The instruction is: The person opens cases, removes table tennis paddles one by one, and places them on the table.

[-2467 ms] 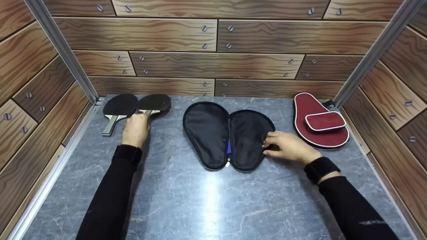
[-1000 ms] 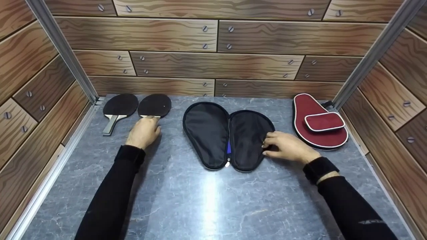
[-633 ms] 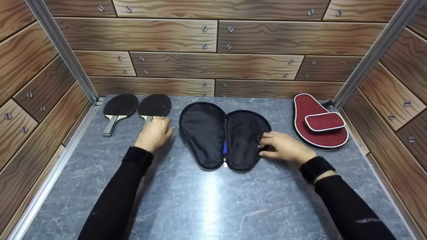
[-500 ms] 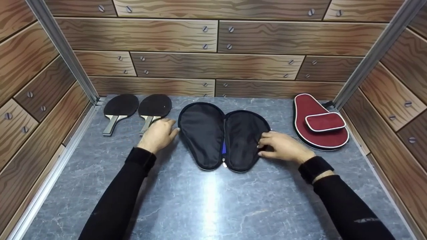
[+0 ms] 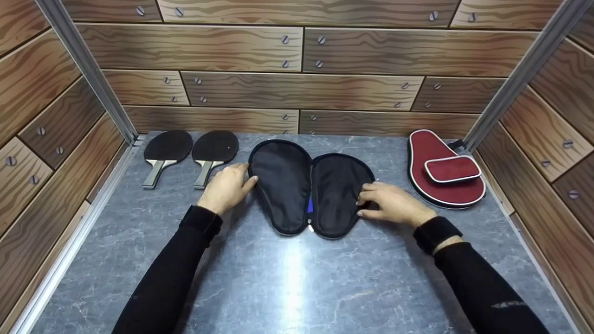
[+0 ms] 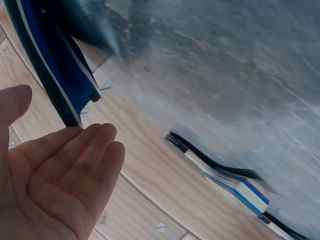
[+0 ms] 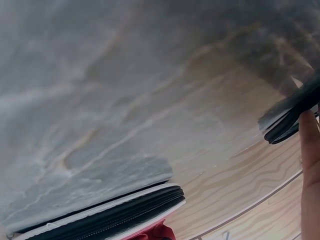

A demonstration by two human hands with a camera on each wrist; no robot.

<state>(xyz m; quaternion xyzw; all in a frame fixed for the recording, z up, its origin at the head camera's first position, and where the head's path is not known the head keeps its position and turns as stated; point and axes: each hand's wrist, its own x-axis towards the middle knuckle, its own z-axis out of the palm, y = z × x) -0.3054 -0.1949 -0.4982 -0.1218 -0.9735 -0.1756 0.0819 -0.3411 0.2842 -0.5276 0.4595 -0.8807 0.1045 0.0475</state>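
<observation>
An unzipped paddle case (image 5: 285,185), black inside and blue outside, lies spread in two halves. At its left edge is my left hand (image 5: 226,188). In the left wrist view the fingers (image 6: 85,165) are nearly straight and touch the blue case (image 6: 62,65), with the thumb apart. My right hand (image 5: 394,204) grips the case's right edge with bent fingers; only one finger (image 7: 311,145) shows on it in the right wrist view. Two table tennis paddles, the left one (image 5: 168,146) and the right one (image 5: 215,146), lie black side up beyond my left hand.
A red paddle case (image 5: 445,195) with white piping and a small front pocket (image 5: 452,169) lies at the back right. Wood-patterned walls (image 5: 297,88) and metal corner posts (image 5: 86,69) enclose the grey marbled table (image 5: 287,287).
My left hand has left the right paddle's handle and moved right to the case's left edge. The case has slid slightly left, with my right hand on its other edge.
</observation>
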